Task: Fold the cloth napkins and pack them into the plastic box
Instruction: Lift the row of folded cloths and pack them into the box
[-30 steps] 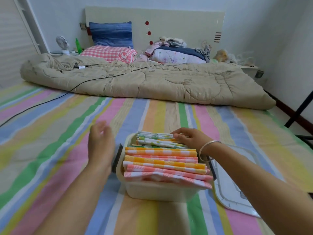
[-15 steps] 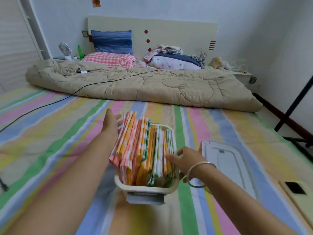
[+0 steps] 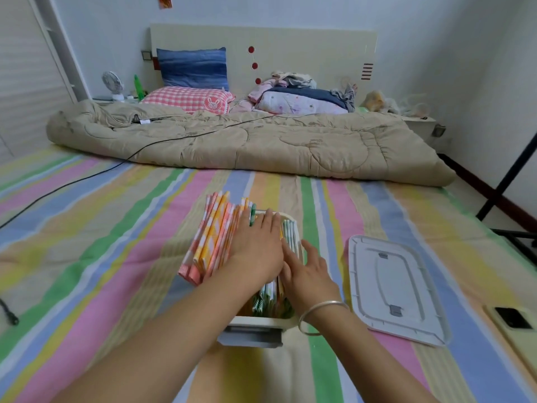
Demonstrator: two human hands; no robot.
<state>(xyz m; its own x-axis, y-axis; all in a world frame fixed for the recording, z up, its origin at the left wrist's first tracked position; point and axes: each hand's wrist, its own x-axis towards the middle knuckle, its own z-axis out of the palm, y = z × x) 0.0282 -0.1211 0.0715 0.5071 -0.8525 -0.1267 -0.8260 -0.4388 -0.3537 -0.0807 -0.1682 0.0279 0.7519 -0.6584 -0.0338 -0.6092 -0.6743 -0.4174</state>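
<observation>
Orange-checked napkins [image 3: 215, 242] spill left over the rim of the plastic box [image 3: 261, 322], long edges running near-to-far, so the left hand [image 3: 258, 245], pressing flat on top, is closest. Right hand [image 3: 308, 271] rests flat right against it; lid [image 3: 398, 289] lies further right.

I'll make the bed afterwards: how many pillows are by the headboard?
2: a blue pillow propped against the headboard, and a pink checked pillow lying in front of it. The pile of bedding to their right could hide another.
</observation>
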